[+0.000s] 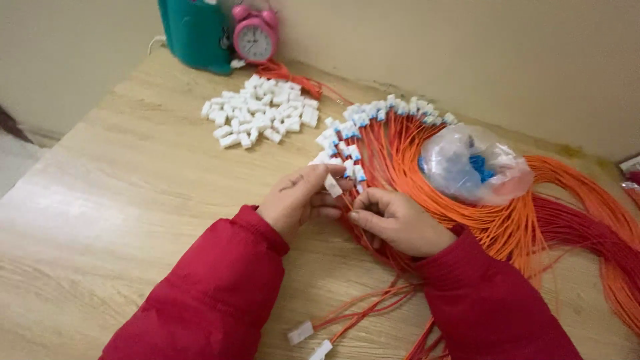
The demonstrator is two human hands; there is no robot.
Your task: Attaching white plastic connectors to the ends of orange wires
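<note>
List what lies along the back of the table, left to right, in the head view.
Teal container → pink alarm clock → pile of white plastic connectors → clear plastic bag with blue pieces on the orange wires.

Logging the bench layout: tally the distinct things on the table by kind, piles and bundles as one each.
Left hand, holding a white connector: 1
Right hand on the wires: 1
Connector pile: 1
Orange wire bundle: 1
Plastic bag of blue parts: 1
Pink alarm clock: 1
Teal container: 1
Total: 7
</note>
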